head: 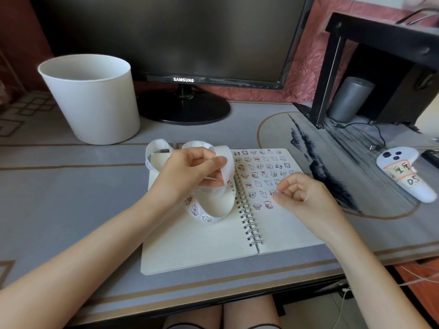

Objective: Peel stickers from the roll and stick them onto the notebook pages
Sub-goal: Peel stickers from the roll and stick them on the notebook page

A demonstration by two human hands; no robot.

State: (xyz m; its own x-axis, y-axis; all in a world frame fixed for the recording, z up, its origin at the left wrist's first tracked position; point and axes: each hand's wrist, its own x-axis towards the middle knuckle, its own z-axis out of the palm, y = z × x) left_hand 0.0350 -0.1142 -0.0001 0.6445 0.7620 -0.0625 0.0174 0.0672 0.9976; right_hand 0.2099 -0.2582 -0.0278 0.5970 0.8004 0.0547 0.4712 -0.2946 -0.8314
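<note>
An open spiral notebook (202,243) lies flat on the desk. Its right page carries several rows of small cartoon stickers (261,172); its left page is blank. My left hand (190,173) is above the left page, fingers pinched on a curling white sticker strip (209,210) that loops down onto the page and back behind the hand. My right hand (299,193) rests on the right page with thumb and forefinger pinched together on a small sticker (273,192) at the end of a sticker row.
A white bucket (92,98) stands at the back left. A black monitor (180,43) sits behind the notebook. A white controller (406,173) with a paper label lies at the right, near a black shelf (380,67), a grey cylinder and cables.
</note>
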